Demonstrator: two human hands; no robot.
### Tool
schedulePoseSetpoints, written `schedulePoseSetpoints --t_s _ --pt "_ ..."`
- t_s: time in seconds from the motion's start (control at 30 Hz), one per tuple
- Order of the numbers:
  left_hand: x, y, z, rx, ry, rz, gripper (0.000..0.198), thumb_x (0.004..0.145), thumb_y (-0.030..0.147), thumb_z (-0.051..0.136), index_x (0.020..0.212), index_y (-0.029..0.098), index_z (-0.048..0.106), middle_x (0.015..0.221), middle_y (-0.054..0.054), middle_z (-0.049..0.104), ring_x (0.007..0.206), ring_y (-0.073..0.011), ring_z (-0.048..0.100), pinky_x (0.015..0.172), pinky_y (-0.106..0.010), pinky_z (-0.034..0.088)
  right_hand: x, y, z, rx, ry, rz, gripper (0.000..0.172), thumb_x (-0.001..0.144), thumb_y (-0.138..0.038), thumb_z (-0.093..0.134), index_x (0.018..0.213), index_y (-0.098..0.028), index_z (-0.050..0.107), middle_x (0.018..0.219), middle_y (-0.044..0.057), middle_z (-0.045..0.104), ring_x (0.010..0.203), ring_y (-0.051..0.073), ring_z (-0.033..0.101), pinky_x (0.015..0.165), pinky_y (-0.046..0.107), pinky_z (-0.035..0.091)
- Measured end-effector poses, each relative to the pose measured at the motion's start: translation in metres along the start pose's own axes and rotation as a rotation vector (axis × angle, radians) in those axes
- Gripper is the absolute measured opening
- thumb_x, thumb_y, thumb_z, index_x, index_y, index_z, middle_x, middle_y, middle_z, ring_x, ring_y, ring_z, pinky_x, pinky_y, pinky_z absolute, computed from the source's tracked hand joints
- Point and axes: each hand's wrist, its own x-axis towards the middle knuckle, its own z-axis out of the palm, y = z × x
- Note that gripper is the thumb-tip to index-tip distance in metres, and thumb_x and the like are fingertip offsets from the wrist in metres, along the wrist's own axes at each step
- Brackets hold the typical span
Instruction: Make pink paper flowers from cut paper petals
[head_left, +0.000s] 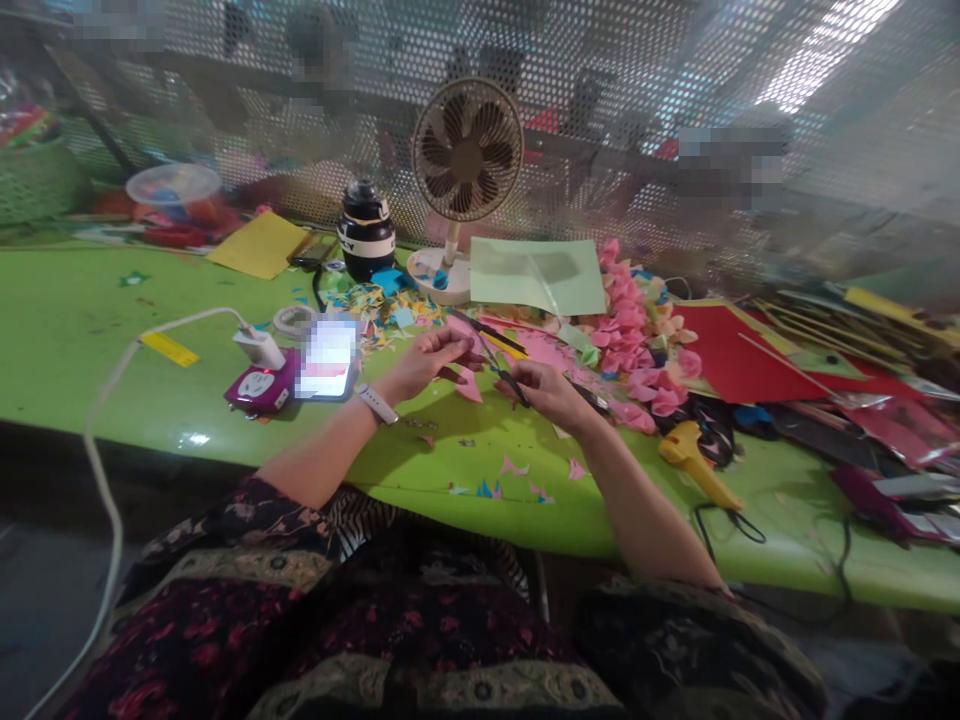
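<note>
Left hand [427, 365]: fingers pinched a small pink paper scrap [470, 387] above the glossy green tabletop [420, 485], inward of its near edge | Right hand [551, 393]: fingers gripped dark-handled metal scissors [514, 388] beside it | Beyond, I saw: heaped pink paper petals [630, 340] lay right of a round-headed beige fan [466, 160], near the surface's far edge.

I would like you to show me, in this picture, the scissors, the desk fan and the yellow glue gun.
Scissors [514, 388]: head view, on the dark handle.
Desk fan [466, 160]: head view, on the hub of the blades.
Yellow glue gun [699, 464]: head view, on the middle of its body.
</note>
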Motion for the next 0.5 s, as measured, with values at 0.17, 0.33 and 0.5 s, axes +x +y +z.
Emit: schedulePoseSetpoints --t_s 0.17,0.33,0.5 --pt "0.0006 -0.0011 -0.0014 0.018 0.010 0.025 0.024 0.094 0.037 0.070 0.098 0.015 0.061 0.100 -0.010 0.078 0.088 -0.0167 0.077 0.063 -0.021 0.058 -0.0022 -0.0044 0.0013 0.017 -0.017 0.010 0.060 0.061 -0.074 0.083 0.071 -0.020 0.058 0.063 -0.002 0.054 0.059 0.012 0.048 0.055 0.028 0.034" --pt "0.0020 -0.0043 -0.0042 0.039 -0.041 0.033 0.028 0.092 0.040 0.073 0.097 0.015 0.062 0.093 -0.008 0.077 0.086 -0.0160 0.076 0.068 -0.024 0.060 -0.0021 -0.0041 0.0026 0.013 -0.027 -0.006 0.058 0.063 -0.073 0.081 0.071 -0.020 0.060 0.065 -0.002 0.053 0.061 0.013 0.048 0.056 0.028 0.036" --pt "0.0024 -0.0041 -0.0057 0.019 -0.032 0.028 0.026 0.091 0.038 0.073 0.094 0.015 0.062 0.095 -0.008 0.077 0.083 -0.0141 0.075 0.065 -0.022 0.059 0.0000 -0.0004 0.0030 0.002 -0.014 -0.015 0.060 0.062 -0.075 0.081 0.070 -0.020 0.060 0.064 -0.002 0.054 0.060 0.012 0.047 0.055 0.028 0.035"
